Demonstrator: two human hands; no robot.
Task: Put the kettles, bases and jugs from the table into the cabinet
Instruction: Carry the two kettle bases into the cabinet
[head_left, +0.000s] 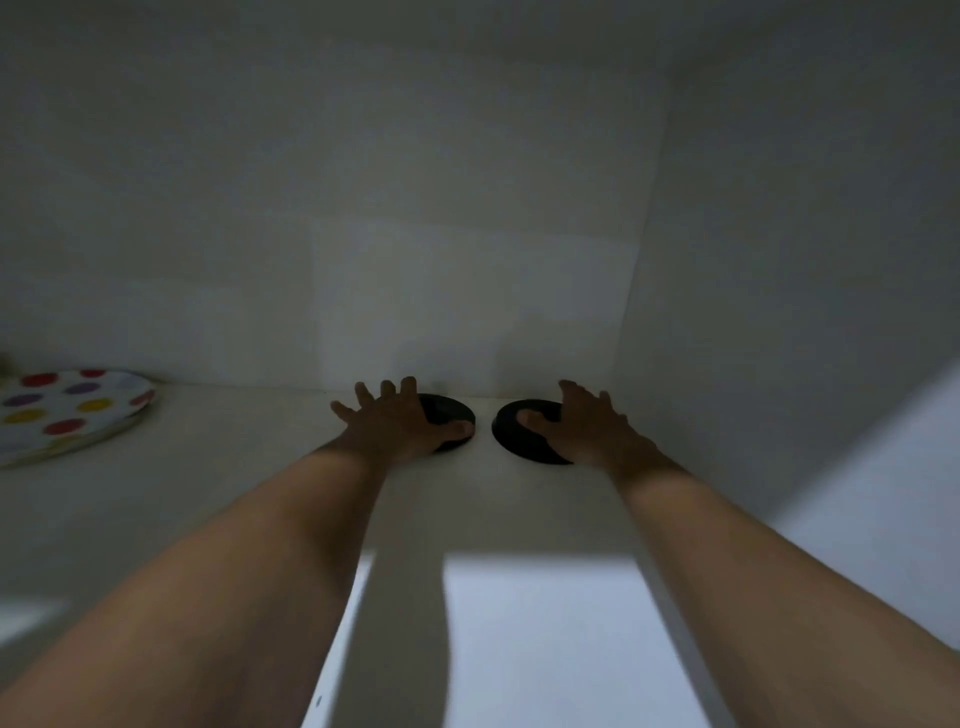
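Both arms reach deep into the dim white cabinet (779, 260), to the middle of the frame. The left hand (400, 421) lies spread flat over one round black plastic kettle base (453, 410); its grip looks released, fingers splayed, thumb on the disc's near edge. The right hand (587, 423) rests on a second black base (519, 436), thumb on top; whether it grasps or merely presses, I cannot tell. The bases sit side by side near the back wall, likely to leave room in front. A spotted plate (72, 410) lies at far left.
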